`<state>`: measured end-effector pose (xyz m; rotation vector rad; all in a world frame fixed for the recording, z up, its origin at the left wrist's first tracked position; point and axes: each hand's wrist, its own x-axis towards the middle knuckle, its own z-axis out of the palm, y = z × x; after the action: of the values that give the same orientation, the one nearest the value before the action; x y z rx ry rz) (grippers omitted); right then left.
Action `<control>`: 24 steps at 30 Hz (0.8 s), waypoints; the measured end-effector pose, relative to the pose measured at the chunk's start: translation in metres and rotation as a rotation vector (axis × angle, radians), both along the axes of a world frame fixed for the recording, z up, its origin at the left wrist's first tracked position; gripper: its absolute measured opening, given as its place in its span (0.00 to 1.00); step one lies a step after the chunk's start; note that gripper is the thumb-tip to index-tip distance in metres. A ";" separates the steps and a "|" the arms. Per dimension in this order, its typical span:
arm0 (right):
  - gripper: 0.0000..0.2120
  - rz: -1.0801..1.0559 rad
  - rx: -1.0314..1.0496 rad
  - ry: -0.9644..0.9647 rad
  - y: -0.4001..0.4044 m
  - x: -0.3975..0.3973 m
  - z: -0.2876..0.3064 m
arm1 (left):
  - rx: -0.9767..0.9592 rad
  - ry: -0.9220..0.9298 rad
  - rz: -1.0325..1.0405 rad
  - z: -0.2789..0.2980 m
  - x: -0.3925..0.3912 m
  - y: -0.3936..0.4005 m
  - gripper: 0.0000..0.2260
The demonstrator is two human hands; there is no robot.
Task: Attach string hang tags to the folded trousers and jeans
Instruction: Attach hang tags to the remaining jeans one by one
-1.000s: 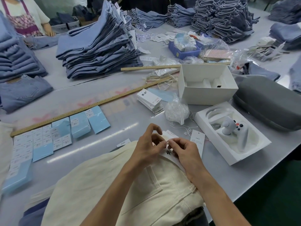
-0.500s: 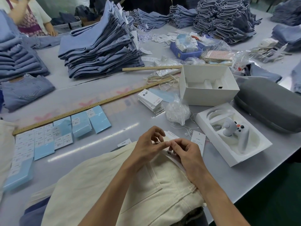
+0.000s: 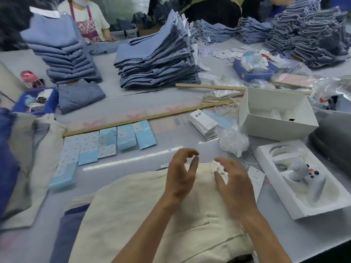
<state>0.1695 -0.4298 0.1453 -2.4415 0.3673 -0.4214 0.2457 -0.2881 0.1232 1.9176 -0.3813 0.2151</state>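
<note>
- Cream trousers (image 3: 144, 215): folded on the table's (image 3: 133, 99) near edge, beneath both hands.
- Left hand (image 3: 182, 173): fingers curled, apart, gripping nothing.
- Right hand (image 3: 235, 183): fingers spread, empty, over a blurred white hang tag (image 3: 216, 168).

A: Views? One only, head-worn wide-angle, looking forward and down across the pale grey worktop (image 3: 133, 103).

B: Range? Close over the folded cream fabric trousers (image 3: 133, 205) at the near edge; far stacks bend at frame margins.
</note>
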 end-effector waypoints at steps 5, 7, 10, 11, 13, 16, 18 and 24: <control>0.15 0.170 -0.156 -0.271 0.051 0.015 0.032 | 0.326 -0.037 0.271 -0.027 -0.022 0.094 0.13; 0.16 0.292 -0.142 -0.240 0.085 0.026 0.034 | 0.423 0.097 0.312 -0.043 -0.031 0.122 0.15; 0.19 0.455 -0.138 -0.049 0.135 0.037 0.029 | 0.456 0.237 0.358 -0.058 -0.036 0.144 0.18; 0.19 0.486 -0.144 -0.009 0.150 0.040 0.028 | 0.435 0.239 0.369 -0.059 -0.035 0.150 0.19; 0.20 0.527 -0.156 0.017 0.177 0.045 0.026 | 0.406 0.200 0.403 -0.055 -0.032 0.166 0.18; 0.19 0.559 -0.177 0.039 0.217 0.054 0.027 | 0.388 0.157 0.465 -0.048 -0.028 0.208 0.16; 0.19 0.592 -0.194 0.051 0.246 0.060 0.029 | 0.346 0.150 0.527 -0.047 -0.024 0.250 0.16; 0.20 0.755 -0.250 0.031 0.348 0.087 0.040 | -0.174 0.487 1.053 -0.062 -0.006 0.431 0.21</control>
<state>0.2561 -0.0816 0.1851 -2.5968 -0.6230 -0.0972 0.2394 0.1428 0.0614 1.7539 0.9671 0.4265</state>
